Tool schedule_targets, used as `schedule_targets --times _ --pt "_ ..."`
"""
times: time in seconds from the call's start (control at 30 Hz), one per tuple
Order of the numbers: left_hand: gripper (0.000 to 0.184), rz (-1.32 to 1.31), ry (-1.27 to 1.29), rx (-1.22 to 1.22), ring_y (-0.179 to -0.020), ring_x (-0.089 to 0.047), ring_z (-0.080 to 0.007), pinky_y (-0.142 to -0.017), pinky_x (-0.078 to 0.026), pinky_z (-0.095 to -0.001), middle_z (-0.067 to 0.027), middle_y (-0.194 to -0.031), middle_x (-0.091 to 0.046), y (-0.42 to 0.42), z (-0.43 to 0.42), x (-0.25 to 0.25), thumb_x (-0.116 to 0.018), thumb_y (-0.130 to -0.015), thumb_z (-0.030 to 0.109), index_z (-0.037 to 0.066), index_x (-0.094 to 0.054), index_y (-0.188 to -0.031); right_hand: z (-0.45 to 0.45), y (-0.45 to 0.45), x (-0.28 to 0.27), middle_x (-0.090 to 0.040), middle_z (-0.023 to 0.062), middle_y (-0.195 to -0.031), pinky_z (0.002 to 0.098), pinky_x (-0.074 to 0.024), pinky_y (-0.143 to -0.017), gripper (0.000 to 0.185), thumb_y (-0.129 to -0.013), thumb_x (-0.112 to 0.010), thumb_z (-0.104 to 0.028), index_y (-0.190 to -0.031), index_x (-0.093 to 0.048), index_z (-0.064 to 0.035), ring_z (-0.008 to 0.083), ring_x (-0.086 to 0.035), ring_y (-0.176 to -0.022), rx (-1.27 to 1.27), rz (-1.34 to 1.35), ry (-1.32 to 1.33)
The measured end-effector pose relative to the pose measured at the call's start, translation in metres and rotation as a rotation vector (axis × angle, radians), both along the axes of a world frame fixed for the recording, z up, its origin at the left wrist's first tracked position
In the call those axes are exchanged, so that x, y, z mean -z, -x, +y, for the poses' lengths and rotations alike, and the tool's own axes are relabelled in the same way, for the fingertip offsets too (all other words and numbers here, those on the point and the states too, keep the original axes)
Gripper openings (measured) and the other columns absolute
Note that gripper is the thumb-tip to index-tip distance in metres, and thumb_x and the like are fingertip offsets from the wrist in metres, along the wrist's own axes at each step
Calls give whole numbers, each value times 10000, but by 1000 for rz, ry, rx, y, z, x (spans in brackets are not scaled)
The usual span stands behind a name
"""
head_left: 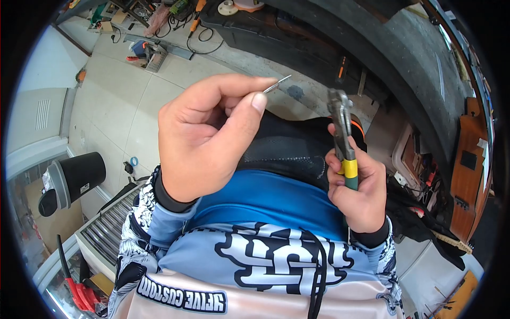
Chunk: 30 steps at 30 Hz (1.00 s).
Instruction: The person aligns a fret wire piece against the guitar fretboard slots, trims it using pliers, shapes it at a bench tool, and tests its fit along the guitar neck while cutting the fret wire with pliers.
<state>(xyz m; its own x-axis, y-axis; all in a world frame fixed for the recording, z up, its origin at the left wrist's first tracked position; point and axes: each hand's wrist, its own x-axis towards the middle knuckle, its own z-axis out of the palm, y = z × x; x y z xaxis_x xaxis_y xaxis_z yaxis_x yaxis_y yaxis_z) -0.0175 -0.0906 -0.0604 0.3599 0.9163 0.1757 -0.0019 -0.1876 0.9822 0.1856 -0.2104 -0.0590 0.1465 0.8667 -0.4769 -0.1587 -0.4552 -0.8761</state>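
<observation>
My left hand (204,138) is raised in front of my chest, thumb and forefinger pinched together. Between their tips sits a thin, pointed metal pin (279,83), slanting up to the right; its other end is hidden by the fingers. To the right, my right hand (361,194) is wrapped around a pair of pliers (343,122) with green and yellow handles. The metal head of the pliers points upward and stands apart from the pin. Whether the jaws are fully closed is hard to make out.
A black bin (85,175) lies tilted at the left, by a grey slatted unit (109,228). Ahead is a long dark bench (249,40). A small grey basket (155,59) with tools rests on the tiled floor (114,95). A wooden cabinet (470,175) stands at the right.
</observation>
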Motion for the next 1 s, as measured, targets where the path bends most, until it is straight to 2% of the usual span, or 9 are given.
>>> schedule_targets --times 0.13,0.27,0.33,0.4,0.43,0.47,0.57,0.7,1.0 --pt "181 -56 122 -5 -704 -521 -11 -613 -404 -164 0 -803 -635 3 0 -5 -610 -923 -12 -49 -669 -1090 2 -8 4 -525 -9 -885 171 -365 -659 711 -652 -537 71 -1362 -517 36 32 -406 -671 108 12 38" --pt "179 -81 187 22 -712 -523 -11 -630 -410 -167 -2 -814 -637 -3 -1 -9 -593 -934 1 -47 -649 -1097 -1 -8 6 -517 -13 -894 171 -358 -656 748 -643 -523 84 -1388 -497 24 34 -400 -699 84 18 6" --pt "177 -94 246 42 -714 -522 -10 -636 -410 -167 0 -813 -634 -8 -2 -13 -584 -940 8 -45 -637 -1101 -4 -4 5 -549 -7 -937 185 -397 -708 756 -639 -555 71 -1391 -487 35 53 -465 -750 79 -4 -7" --pt "199 -93 312 65 -677 -456 -23 -597 -359 -169 14 -779 -556 -15 -4 -14 -554 -962 59 -48 -589 -1126 -4 -3 -2 -573 26 -1048 194 -419 -784 769 -638 -568 68 -1400 -461 59 55 -496 -834 -15 -15 -7" --pt "199 -104 313 65 -677 -456 -23 -597 -359 -169 14 -779 -556 -17 -4 -13 -554 -962 59 -48 -589 -1126 -6 -4 1 -562 77 -1199 223 -396 -931 782 -637 -569 75 -1404 -422 101 79 -521 -1008 -47 -15 -41" --pt "195 -98 295 97 -682 -454 -19 -601 -356 -166 15 -789 -554 -18 -3 -13 -547 -965 61 -47 -575 -1126 -6 -3 -2 -562 77 -1199 223 -396 -931 782 -637 -569 75 -1404 -422 101 79 -521 -1008 -50 -25 -38" --pt "192 -115 316 135 -696 -452 -14 -617 -354 -160 21 -810 -550 -21 -4 -17 -535 -973 60 -44 -556 -1133 -2 3 -15 -512 133 -1351 272 -264 -1080 792 -638 -558 93 -1408 -377 139 144 -431 -1281 -50 47 -61" --pt "185 -162 296 167 -733 -464 0 -657 -363 -149 24 -845 -562 -27 -11 -16 -528 -984 46 -36 -546 -1150 -2 4 -19 -465 152 -1421 294 -269 -1106 806 -639 -559 105 -1421 -365 130 149 -438 -1291 -67 71 -51" --pt "168 -138 288 173 -758 -482 12 -677 -373 -143 13 -878 -599 -29 -15 -16 -527 -985 30 -30 -550 -1141 -7 7 -18 -465 156 -1425 294 -290 -1096 827 -624 -576 102 -1426 -372 117 144 -445 -1283 -7 147 -52"
